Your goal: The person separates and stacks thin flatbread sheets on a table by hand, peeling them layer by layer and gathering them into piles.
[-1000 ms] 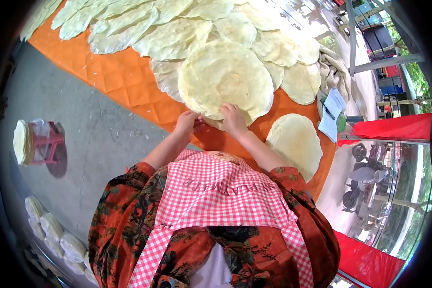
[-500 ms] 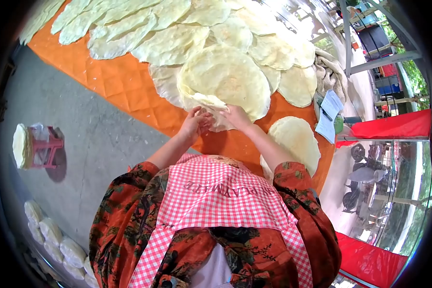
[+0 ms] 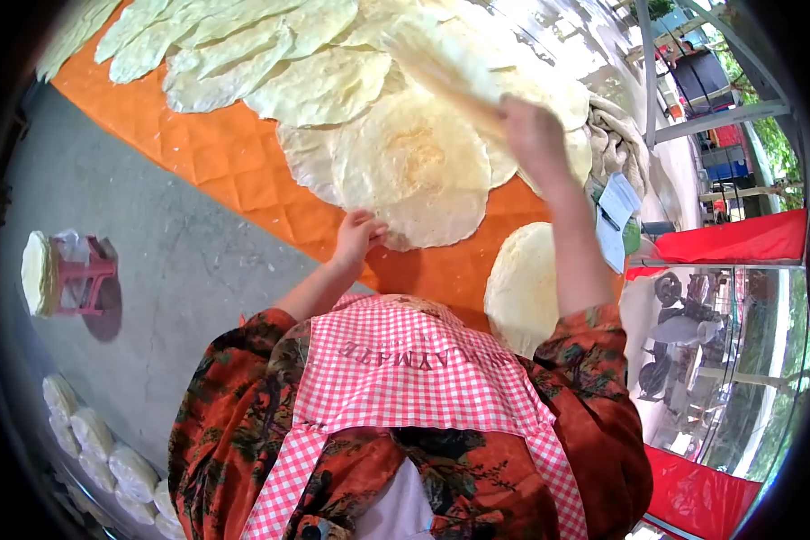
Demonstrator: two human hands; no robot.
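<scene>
My right hand (image 3: 533, 135) is raised over the far right of the spread, closed on the edge of a thin, pale flatbread (image 3: 436, 70) that is blurred by motion. Below it lies another round flatbread (image 3: 414, 171), flat, with a browned patch in its middle, overlapping other sheets. At that flatbread's near left edge is my left hand (image 3: 360, 236), its fingers loosely bent and apart, with nothing visible in them.
Overlapping flatbreads (image 3: 319, 85) cover the far side of the orange cloth (image 3: 216, 153). A separate round flatbread (image 3: 520, 288) lies near my right forearm. An open notebook with a pen (image 3: 614, 220) and crumpled fabric (image 3: 616, 135) are at right. A pink stool (image 3: 90, 270) stands on the floor, left.
My right hand has moved up and away from the near edge, carrying a flatbread sheet off the one beneath. My left hand has stayed near the edge.
</scene>
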